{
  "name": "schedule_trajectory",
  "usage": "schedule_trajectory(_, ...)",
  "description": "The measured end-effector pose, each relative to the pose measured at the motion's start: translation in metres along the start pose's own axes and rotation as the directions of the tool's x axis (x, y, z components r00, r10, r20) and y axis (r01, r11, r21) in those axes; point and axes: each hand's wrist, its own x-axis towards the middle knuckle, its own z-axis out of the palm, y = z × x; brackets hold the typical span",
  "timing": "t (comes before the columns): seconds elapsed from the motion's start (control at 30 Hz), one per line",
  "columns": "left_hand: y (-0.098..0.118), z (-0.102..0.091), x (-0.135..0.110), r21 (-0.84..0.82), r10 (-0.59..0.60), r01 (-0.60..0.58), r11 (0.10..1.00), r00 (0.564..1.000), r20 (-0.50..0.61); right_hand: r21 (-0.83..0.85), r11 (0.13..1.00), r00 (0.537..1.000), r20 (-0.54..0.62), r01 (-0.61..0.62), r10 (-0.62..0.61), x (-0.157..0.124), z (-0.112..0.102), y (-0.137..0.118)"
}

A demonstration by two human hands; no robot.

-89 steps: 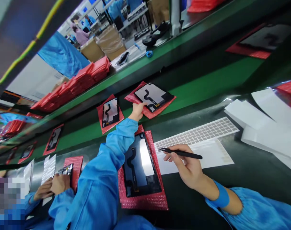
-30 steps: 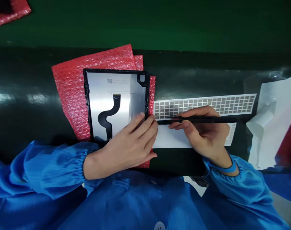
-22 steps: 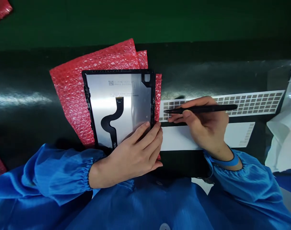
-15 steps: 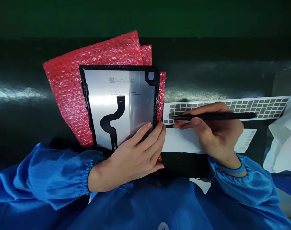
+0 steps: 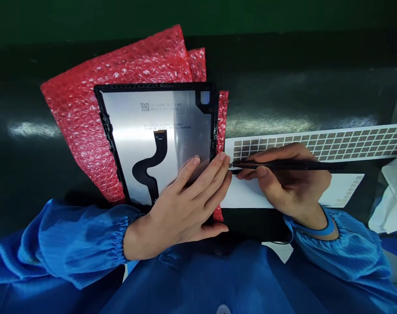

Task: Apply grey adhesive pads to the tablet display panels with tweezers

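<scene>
A red bubble-wrap pouch [image 5: 83,131] is laid on the dark desk [image 5: 283,100], and a black-framed display panel [image 5: 159,126] rests on it, silver back up, with a black flex cable [image 5: 149,168] across it. The left hand [image 5: 181,213] is open, fingers spread over the panel's lower right corner. Black tweezers [image 5: 290,165] are gripped in the closed right hand [image 5: 290,187], tips just beside the panel's right edge, over a grey pad sheet [image 5: 319,146]. A white paper sheet [image 5: 342,189] is laid below it, partly under the right hand.
</scene>
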Motion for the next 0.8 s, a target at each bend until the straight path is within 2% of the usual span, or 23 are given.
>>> schedule_trajectory(0.37, 0.003, 0.001, 0.003, 0.037, -0.009, 0.009, 0.999, 1.000, -0.016, -0.026, 0.994, 0.993, 0.049, 0.108, -0.107, 0.009, -0.002, 0.004)
schedule_trajectory(0.53, 0.002, 0.001, 0.006, 0.059, -0.011, 0.011, 0.998, 1.000, -0.006, 0.088, 0.993, 0.997, 0.024, 0.074, -0.076, 0.013, -0.003, 0.005)
schedule_trajectory(0.63, -0.001, -0.006, 0.005, 0.062, 0.005, -0.004, 0.998, 1.000, -0.011, 0.185, 0.982, 0.999, 0.001, 0.036, -0.037, 0.015, -0.005, 0.001)
schedule_trajectory(0.7, -0.002, -0.017, 0.001, 0.032, 0.036, -0.034, 0.999, 0.998, -0.050, 0.228, 0.973, 0.999, -0.038, 0.029, -0.021, 0.014, -0.007, -0.003)
schedule_trajectory(0.8, -0.002, -0.037, -0.011, -0.037, 0.034, -0.042, 0.998, 0.977, -0.212, 0.288, 0.956, 0.994, -0.112, 0.047, -0.015, 0.013, -0.003, -0.005)
